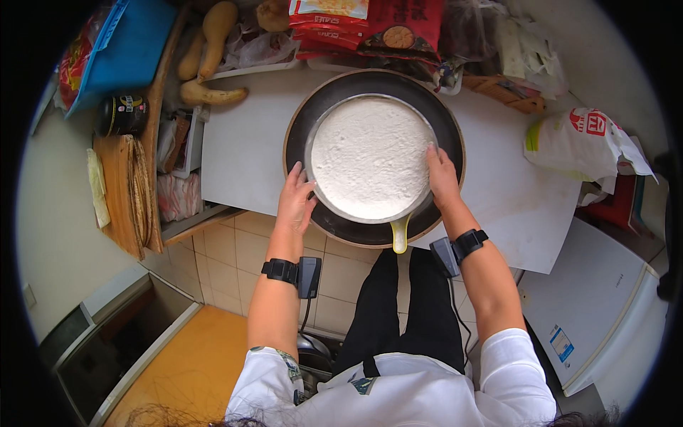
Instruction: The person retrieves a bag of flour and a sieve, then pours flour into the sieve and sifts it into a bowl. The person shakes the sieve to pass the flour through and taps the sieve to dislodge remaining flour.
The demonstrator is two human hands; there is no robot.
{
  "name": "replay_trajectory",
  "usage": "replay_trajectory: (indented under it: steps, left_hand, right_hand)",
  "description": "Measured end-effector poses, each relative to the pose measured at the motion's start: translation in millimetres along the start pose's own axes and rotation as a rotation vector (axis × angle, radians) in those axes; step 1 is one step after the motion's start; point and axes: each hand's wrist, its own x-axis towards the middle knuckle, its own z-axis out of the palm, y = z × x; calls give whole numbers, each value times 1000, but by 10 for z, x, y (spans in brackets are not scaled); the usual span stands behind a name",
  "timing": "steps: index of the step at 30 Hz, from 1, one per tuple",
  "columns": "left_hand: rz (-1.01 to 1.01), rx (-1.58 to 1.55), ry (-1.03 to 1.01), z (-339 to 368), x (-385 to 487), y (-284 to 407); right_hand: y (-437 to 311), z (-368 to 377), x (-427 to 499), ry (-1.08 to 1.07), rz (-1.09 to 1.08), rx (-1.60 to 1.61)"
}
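Note:
A round metal-rimmed vessel [373,218] filled with white flour [371,155] sits within a wide black pan [352,235] with a brown edge. From its near side sticks out a yellow-edged handle [399,237] with a pale middle. My right hand [444,176] grips the vessel's right rim, thumb over the edge. At the left rim, my left hand [296,200] has its fingers somewhat spread against the outer side. Whether those fingers grip it or only touch it is unclear. The vessel's underside is hidden.
The pan rests on a white table [240,160] and reaches its front edge. Squashes [216,95] and red snack packets [400,32] lie behind. At right are a white plastic bag [571,144] and a white refrigerator [592,299]. Wooden boards [120,187] stand at left.

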Motion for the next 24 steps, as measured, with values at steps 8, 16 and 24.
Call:
replay_trajectory:
  steps: [8, 16, 24]
  left_hand:
    - [-62, 1, 85, -22, -640, -167]
    - [-79, -24, 130, -18, -836, -366]
    - [-133, 9, 129, 49, -705, -361]
  right_hand:
    - [227, 57, 126, 88, -168, -47]
    - [223, 71, 96, 133, -135, -228]
    - [246, 90, 89, 131, -129, -355]
